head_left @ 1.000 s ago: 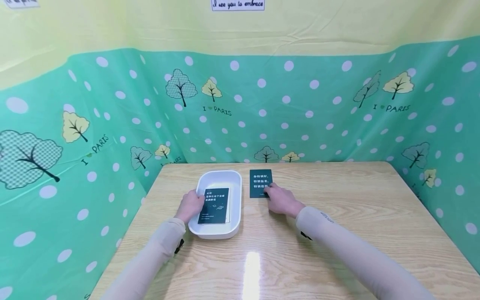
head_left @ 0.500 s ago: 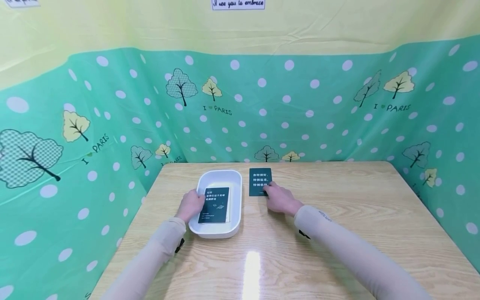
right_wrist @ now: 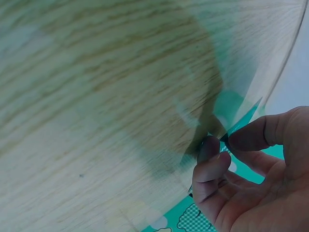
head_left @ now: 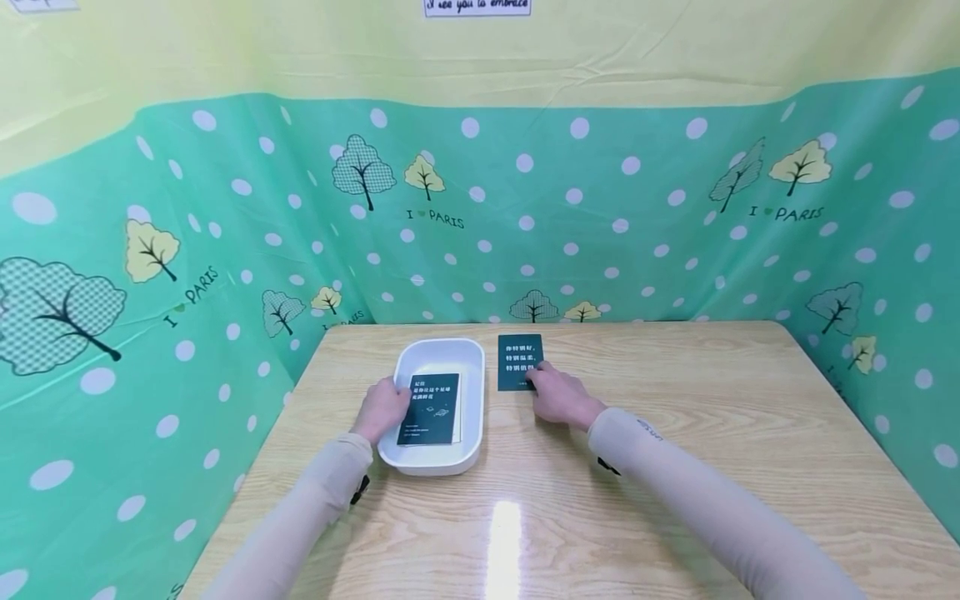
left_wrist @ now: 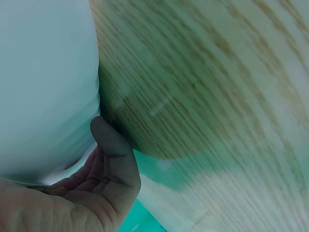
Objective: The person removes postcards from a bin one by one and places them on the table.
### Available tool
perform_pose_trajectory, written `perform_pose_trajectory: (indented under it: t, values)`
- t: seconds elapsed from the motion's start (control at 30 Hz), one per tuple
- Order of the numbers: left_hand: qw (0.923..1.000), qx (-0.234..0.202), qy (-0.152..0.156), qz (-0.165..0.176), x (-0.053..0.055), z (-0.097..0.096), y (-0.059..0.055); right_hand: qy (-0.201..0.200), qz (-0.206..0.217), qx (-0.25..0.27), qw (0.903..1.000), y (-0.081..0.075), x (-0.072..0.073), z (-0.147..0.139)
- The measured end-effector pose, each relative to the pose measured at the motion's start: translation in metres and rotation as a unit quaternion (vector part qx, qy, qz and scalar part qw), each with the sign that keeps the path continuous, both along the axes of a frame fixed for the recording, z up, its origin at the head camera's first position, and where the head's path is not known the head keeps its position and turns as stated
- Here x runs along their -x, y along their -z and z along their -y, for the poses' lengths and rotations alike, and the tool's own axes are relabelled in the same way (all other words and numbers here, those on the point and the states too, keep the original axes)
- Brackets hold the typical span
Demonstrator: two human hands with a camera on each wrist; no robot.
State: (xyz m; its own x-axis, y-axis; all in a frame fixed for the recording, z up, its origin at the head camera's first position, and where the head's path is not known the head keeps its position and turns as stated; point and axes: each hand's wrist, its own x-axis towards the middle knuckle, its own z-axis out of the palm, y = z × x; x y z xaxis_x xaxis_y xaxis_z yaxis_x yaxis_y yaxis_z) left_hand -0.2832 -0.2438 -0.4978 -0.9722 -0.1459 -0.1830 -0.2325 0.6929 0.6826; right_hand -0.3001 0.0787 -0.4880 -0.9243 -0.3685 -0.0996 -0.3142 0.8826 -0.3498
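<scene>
Left grip: While we look down from the head camera, the left hand grips the white tray by its left rim, thumb against the outer wall.
Tray booklet: We find a dark booklet inside the tray, just right of the left fingers (whether they touch it, we cannot tell), with a pale edge showing under its right side.
Right grip: We see the right hand pinching the second booklet between thumb and finger at its right edge, near the lower corner.
Gap: The second booklet reaches ahead and left of the right fingertips, near the tray's right rim but apart from it.
Room: We see tabletop stretching right of the right hand and between both forearms; ahead of the hands, its far edge runs along the green curtain.
</scene>
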Motion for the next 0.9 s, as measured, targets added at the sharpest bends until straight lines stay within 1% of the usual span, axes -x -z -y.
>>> perform_pose_trajectory:
  t: [0.13,0.27,0.37,0.6,0.9]
  values:
    - [1.0000,0.000,-0.002,0.003,0.001,0.000,0.001,0.001,0.001,-0.003,1.0000,0.001,0.000,0.001]
    - [1.0000,0.008,0.002,0.000,0.001,0.000,0.000,-0.001,-0.004,-0.004,1.0000,0.001,0.001,0.000]
    - [0.9999,0.013,0.007,-0.005,0.001,0.000,-0.003,0.003,-0.008,0.004,1.0000,0.000,0.003,-0.001]
    - [1.0000,0.004,0.006,-0.004,-0.001,0.000,-0.005,0.014,-0.011,0.037,0.9991,-0.009,0.007,-0.006]
    - [1.0000,-0.005,0.001,0.002,-0.002,0.000,-0.004,0.017,-0.006,0.048,0.9987,-0.022,0.011,-0.011]
